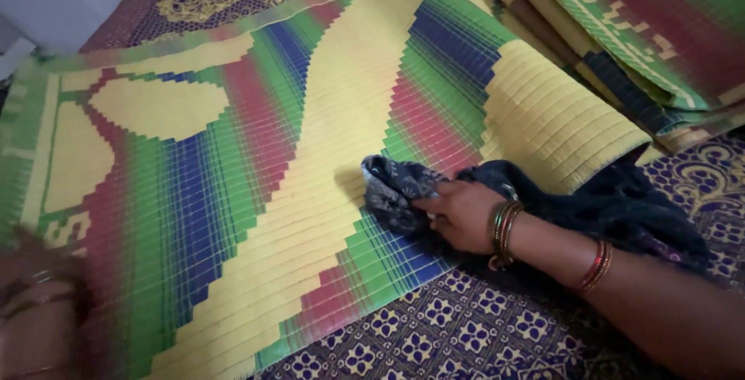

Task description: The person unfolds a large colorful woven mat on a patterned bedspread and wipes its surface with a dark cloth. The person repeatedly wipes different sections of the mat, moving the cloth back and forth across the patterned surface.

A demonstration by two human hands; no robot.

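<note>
You see soft, even indoor light with weak shadows. Motion blur smears your left hand (35, 310) at the lower-left edge.

**Woven mats on a patterned bed cover**

A bed cover (466, 333), dark purple with a repeating cream and gold floral motif, carries everything. Directly on it lies a striped woven plastic mat (233, 163) in yellow, green, blue and red, its right end curling up into a roll. A second, similar mat (636, 31) lies folded at the upper right, touching the first.
</note>
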